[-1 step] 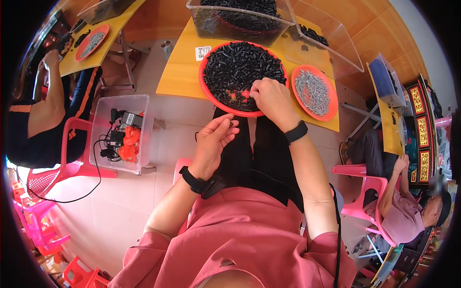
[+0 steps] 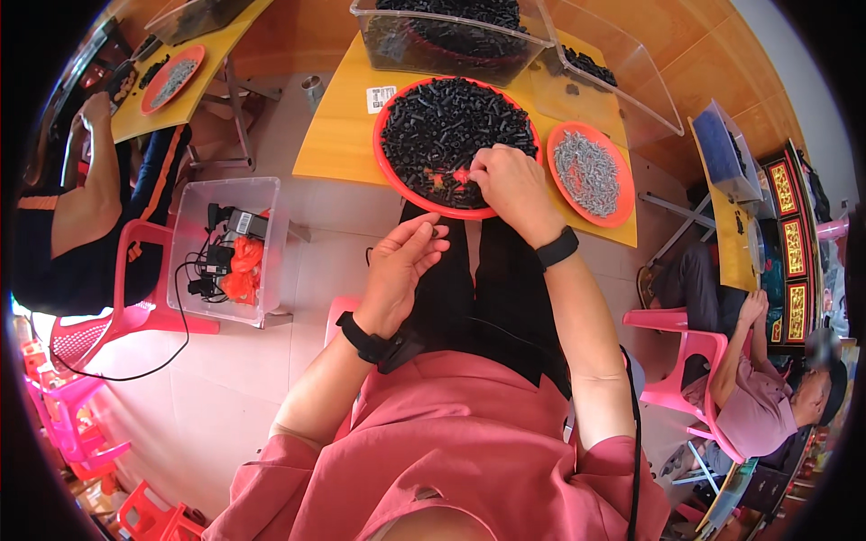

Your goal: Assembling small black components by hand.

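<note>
Heaped with small black tubular pieces [image 2: 446,117], a round red plate [image 2: 386,165] sits at the table's near edge. Over the plate's near right part is my right hand [image 2: 516,191], its fingertips pinched together at the pieces; what they hold is hidden. In front of the plate's near rim, my left hand [image 2: 403,261] is turned partly palm up, thumb and forefinger closed on a small dark piece [image 2: 436,233]. To the right of my right hand, a second red plate [image 2: 561,206] carries many small silvery metal pieces [image 2: 586,173].
Clear plastic bins [image 2: 451,61] with black pieces stand at the back of the yellow table [image 2: 329,135]. Left on the floor is a bin [image 2: 185,234] of cables and a red bag. People sit at tables on both sides, on pink chairs [image 2: 681,361].
</note>
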Tool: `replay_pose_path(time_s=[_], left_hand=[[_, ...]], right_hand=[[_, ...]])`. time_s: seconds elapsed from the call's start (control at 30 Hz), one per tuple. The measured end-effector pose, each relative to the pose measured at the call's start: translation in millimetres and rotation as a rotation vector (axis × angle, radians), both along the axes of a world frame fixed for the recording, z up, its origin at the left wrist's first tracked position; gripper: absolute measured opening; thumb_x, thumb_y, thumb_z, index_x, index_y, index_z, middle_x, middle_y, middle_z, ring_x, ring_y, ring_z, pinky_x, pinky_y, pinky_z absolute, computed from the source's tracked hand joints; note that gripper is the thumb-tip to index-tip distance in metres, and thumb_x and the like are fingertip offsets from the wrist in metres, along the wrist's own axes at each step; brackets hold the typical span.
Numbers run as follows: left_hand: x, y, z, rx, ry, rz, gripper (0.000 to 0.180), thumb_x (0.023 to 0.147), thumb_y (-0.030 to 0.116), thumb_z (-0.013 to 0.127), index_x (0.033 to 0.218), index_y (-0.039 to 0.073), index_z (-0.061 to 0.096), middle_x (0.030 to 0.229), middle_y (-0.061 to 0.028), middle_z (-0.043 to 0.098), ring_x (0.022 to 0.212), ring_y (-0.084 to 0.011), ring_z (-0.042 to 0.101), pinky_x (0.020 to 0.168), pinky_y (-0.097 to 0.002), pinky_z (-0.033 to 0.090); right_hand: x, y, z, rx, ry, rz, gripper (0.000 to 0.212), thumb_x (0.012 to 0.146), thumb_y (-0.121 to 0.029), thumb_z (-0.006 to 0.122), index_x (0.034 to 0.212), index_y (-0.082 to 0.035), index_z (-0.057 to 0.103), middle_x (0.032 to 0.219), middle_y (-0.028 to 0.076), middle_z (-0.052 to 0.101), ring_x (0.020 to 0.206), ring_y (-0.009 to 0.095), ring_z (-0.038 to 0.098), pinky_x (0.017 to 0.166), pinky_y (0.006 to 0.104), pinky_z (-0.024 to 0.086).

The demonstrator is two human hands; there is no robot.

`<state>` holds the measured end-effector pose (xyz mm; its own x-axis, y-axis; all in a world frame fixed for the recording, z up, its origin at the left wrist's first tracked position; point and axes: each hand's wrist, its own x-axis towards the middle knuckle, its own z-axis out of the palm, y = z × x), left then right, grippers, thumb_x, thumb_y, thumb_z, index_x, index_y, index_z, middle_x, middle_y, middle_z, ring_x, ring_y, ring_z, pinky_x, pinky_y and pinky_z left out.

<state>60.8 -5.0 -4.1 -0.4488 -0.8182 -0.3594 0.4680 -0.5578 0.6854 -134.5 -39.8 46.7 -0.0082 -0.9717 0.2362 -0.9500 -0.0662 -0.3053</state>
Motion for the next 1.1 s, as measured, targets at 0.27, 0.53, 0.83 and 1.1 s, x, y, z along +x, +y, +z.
replay_pose_path(time_s=[0.27, 0.53, 0.83, 1.1], left_hand=[[-0.8, -1.2, -0.4, 0.002, -0.015, -0.015, 0.025, 0.096, 0.016, 0.056, 0.117, 0.004, 0.061, 0.102, -0.0062, 0.068, 0.084, -0.0094, 0.065, 0.073, -0.0203, 0.051], [0.0, -0.5, -2.4, -0.013, -0.019, -0.034, 0.026, 0.097, 0.018, 0.055, 0.118, 0.004, 0.06, 0.102, -0.0046, 0.067, 0.083, -0.008, 0.064, 0.072, -0.0185, 0.05], [-1.4, 3.0, 26.1, -0.119, -0.029, -0.088, 0.025, 0.097, 0.018, 0.055, 0.117, 0.004, 0.06, 0.088, -0.0018, 0.064, 0.072, -0.0066, 0.058, 0.066, -0.0189, 0.046], [-35.8, -37.2, 42.2, -0.448, -0.15, -0.034, 0.018, 0.092, 0.013, 0.061, 0.107, 0.003, 0.065, 0.084, -0.0011, 0.065, 0.067, -0.0053, 0.057, 0.063, -0.0189, 0.046]], right_hand=[[0.7, -19.6, -12.0, 0.003, -0.005, 0.161, 0.004, 0.078, -0.009, 0.064, 0.079, -0.006, 0.066, 0.08, 0.012, 0.058, 0.081, 0.033, 0.061, 0.068, 0.0439, 0.048], [-1.6, -15.4, -14.0, -0.036, -0.031, 0.167, 0.008, 0.08, -0.01, 0.063, 0.083, -0.003, 0.065, 0.081, 0.012, 0.059, 0.077, 0.032, 0.062, 0.067, 0.0427, 0.049], [2.1, 21.4, 23.9, -0.121, -0.485, 0.164, 0.012, 0.076, -0.005, 0.068, 0.078, 0.001, 0.059, 0.072, 0.012, 0.061, 0.063, 0.023, 0.063, 0.056, 0.0334, 0.048], [1.5, 31.5, 36.4, -0.255, -0.513, 0.227, 0.017, 0.08, -0.001, 0.065, 0.096, -0.004, 0.06, 0.074, 0.009, 0.062, 0.064, 0.023, 0.063, 0.056, 0.0324, 0.048]])
